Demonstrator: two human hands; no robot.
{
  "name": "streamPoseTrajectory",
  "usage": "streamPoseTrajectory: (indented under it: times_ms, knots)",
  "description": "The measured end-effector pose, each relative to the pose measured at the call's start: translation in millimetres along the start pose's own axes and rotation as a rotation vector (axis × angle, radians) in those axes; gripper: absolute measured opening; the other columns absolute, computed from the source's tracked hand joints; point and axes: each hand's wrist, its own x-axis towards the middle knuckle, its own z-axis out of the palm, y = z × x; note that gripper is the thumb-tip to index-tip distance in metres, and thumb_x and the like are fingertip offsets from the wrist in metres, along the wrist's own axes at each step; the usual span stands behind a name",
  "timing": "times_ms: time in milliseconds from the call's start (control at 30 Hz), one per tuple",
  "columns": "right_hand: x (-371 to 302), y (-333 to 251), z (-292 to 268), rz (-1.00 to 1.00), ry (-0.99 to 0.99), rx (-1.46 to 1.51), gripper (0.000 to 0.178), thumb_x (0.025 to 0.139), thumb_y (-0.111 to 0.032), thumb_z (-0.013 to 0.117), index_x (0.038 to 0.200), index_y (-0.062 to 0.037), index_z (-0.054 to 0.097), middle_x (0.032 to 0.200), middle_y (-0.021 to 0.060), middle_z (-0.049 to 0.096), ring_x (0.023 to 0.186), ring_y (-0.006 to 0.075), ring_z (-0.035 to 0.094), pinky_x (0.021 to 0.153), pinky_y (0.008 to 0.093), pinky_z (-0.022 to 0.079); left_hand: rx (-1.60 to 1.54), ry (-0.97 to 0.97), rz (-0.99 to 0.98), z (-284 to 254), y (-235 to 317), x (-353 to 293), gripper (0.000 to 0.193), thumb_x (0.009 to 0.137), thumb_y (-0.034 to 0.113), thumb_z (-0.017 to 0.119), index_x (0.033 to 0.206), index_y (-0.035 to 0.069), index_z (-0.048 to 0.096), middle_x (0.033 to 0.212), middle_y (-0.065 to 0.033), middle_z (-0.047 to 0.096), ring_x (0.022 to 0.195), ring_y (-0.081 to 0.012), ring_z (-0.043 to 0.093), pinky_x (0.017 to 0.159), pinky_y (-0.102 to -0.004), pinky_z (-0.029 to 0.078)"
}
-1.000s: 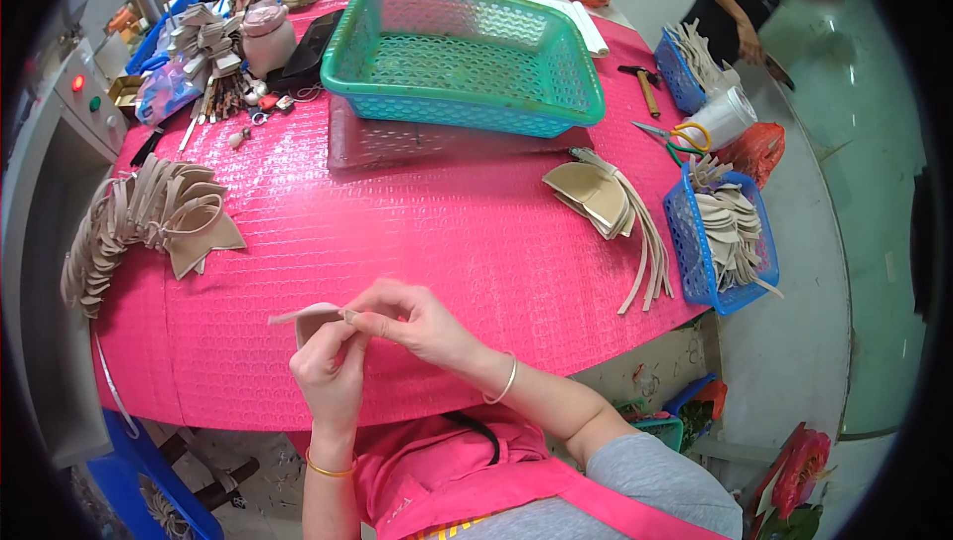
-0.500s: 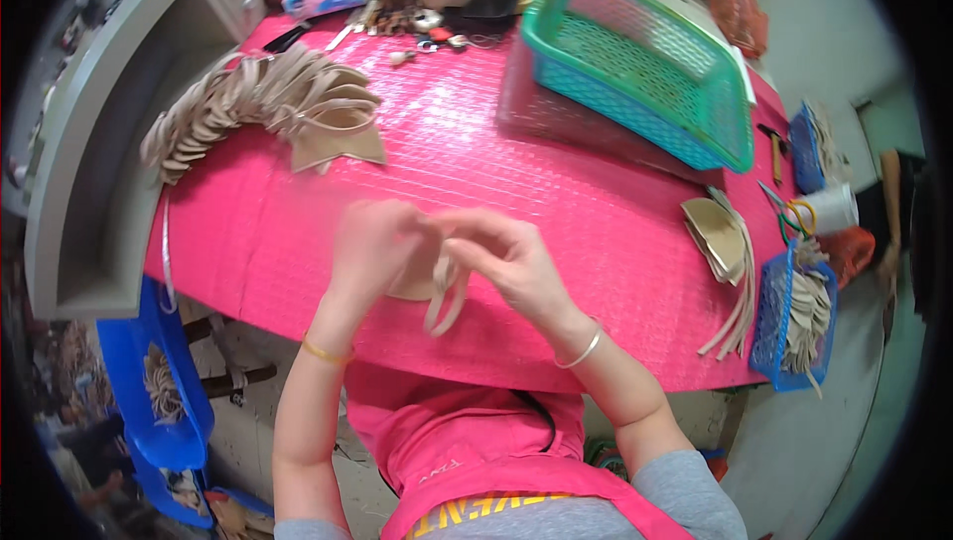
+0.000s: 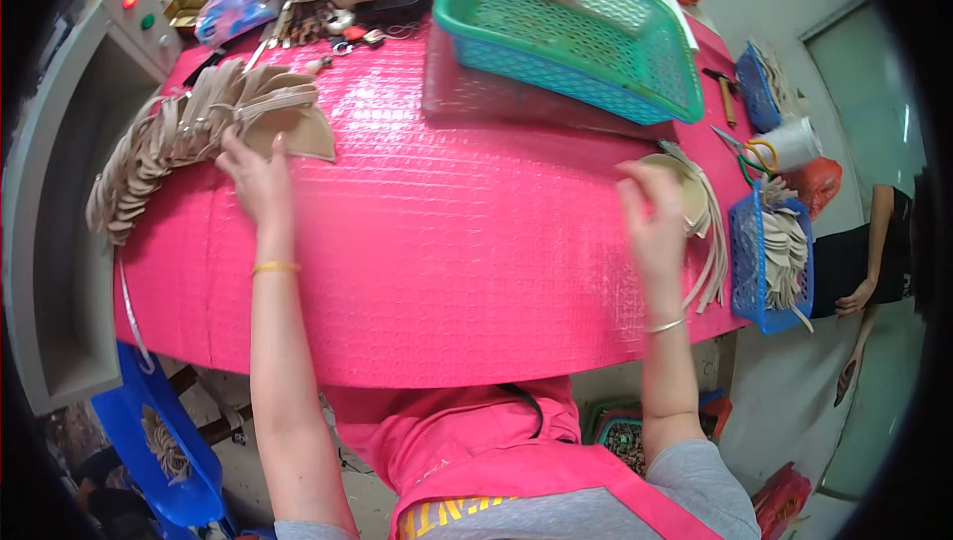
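A long overlapping row of beige leather-like pieces with thin straps [image 3: 164,148], looking like shoe parts, curves across the left of the pink-covered table. My left hand [image 3: 256,178] is at the row's near right end, thumb and fingers apart, touching the lower edge of the last piece [image 3: 303,133]. Over on the right, my right hand [image 3: 655,207] hovers against a small stack of similar beige pieces [image 3: 692,188] whose long straps trail toward me. Its thumb and fingers are spread, slightly blurred, with nothing seen between them.
A green plastic basket [image 3: 576,44] stands on a box at the back. Scissors [image 3: 745,155], a hammer [image 3: 727,98] and a blue basket of beige pieces [image 3: 769,262] lie right. A grey machine housing [image 3: 60,232] borders the left. Another person's arm [image 3: 874,247] shows far right.
My hands were together at the middle, handling a strapped beige piece. They have parted, left to the row, right to the stack. The whole view has shifted as well.
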Motion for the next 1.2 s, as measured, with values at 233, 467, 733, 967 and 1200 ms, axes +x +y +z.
streamPoseTrajectory:
  times_ms: [233,467,733,967,1200]
  knots:
    - [45,141,-75,0.143,-0.178,-0.704,0.023,0.067,-0.013,0.062,0.086,-0.0007,0.057,0.080,0.0128,0.052,0.072,0.0256,0.051,0.065,0.0344,0.041,-0.145,0.147,0.245,-47,41,-43,0.056,0.073,0.004,0.057,0.123,0.008,0.033,0.124,-0.0192,0.024,0.101,-0.0339,0.045,0.084,-0.0376,0.039]
    - [11,15,-2,-0.050,-0.375,0.148,0.020,0.068,-0.013,0.063,0.086,-0.0035,0.060,0.080,0.0117,0.052,0.074,0.0241,0.053,0.066,0.0309,0.043,-0.866,-0.737,0.199,-39,135,-112,0.021,0.080,0.012,0.055,0.099,0.002,0.058,0.091,-0.0043,0.057,0.079,-0.0111,0.052,0.068,-0.0228,0.042]
    - [4,-15,20,-0.099,-0.358,0.241,0.016,0.068,-0.006,0.061,0.083,-0.0030,0.058,0.079,0.0101,0.052,0.073,0.0259,0.051,0.065,0.0357,0.041,-0.351,-0.486,0.606,-13,128,-117,0.020,0.070,0.014,0.063,0.088,0.006,0.063,0.078,-0.0088,0.059,0.062,-0.0221,0.055,0.057,-0.0323,0.045]
    - [2,-40,7,-0.123,-0.498,0.214,0.010,0.071,-0.003,0.057,0.081,-0.0023,0.054,0.071,0.0117,0.051,0.065,0.0270,0.052,0.059,0.0352,0.041,-0.680,-0.949,0.477,-76,130,-87,0.016,0.074,0.004,0.059,0.089,0.002,0.061,0.071,-0.0053,0.060,0.058,-0.0111,0.056,0.051,-0.0230,0.044]
    - [-45,-68,-20,0.338,-1.058,0.527,0.029,0.081,-0.001,0.046,0.109,-0.0019,0.052,0.063,0.0049,0.055,0.049,0.0083,0.049,0.048,0.0225,0.041,-0.791,-1.030,-0.118,-111,52,-52,0.014,0.071,0.003,0.062,0.083,-0.004,0.060,0.069,-0.0078,0.060,0.058,-0.0097,0.056,0.053,-0.0199,0.046]
